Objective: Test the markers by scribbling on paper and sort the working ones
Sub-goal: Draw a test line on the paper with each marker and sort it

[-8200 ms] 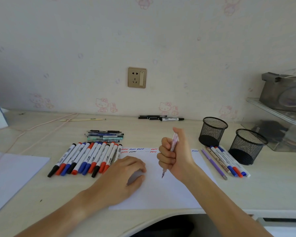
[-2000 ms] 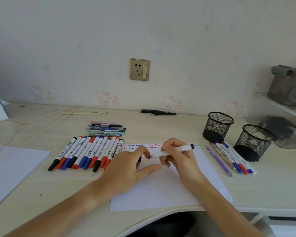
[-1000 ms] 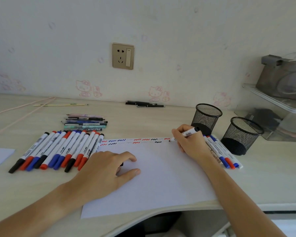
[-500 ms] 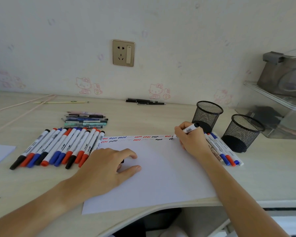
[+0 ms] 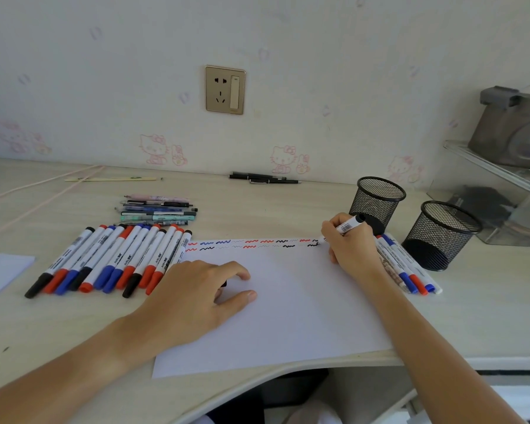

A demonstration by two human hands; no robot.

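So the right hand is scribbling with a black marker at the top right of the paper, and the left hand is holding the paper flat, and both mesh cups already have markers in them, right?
Not quite. In the head view both mesh cups hold no markers that can be seen; the sorted markers lie on the desk beside them. The rest holds: the right hand scribbles with the black marker at the paper's top right, and the left hand rests on the paper.

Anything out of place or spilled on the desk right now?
Nothing stands out. The right hand scribbles with a black marker at the paper's far edge; the left hand steadies the sheet. Both mesh cups stand upright.
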